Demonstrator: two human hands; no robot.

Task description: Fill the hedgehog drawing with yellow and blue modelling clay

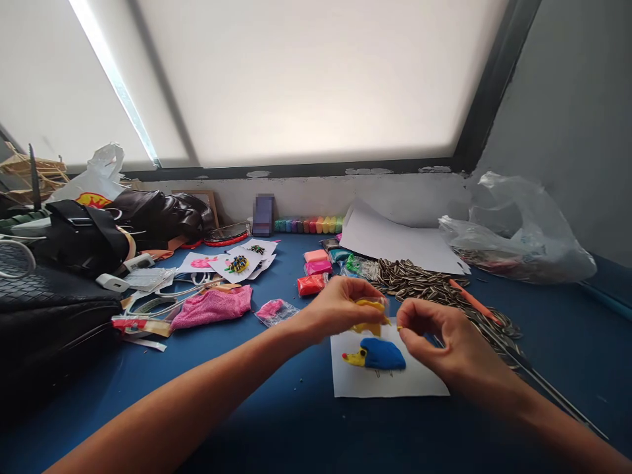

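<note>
Two hands [390,316] around yellow clay [368,315]

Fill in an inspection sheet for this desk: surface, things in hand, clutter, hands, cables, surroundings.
Surface: blue table.
Things in hand: yellow clay bag; blue clay hedgehog on white card.
Clutter: sunflower seeds, clay packs, pink cloth, finished cards, black bags, plastic bag.
Hands: left hand grips the clay bag; right hand pinches a yellow bit.
Cables: white cord, far left.
Surroundings: blinded window, grey wall.
</note>
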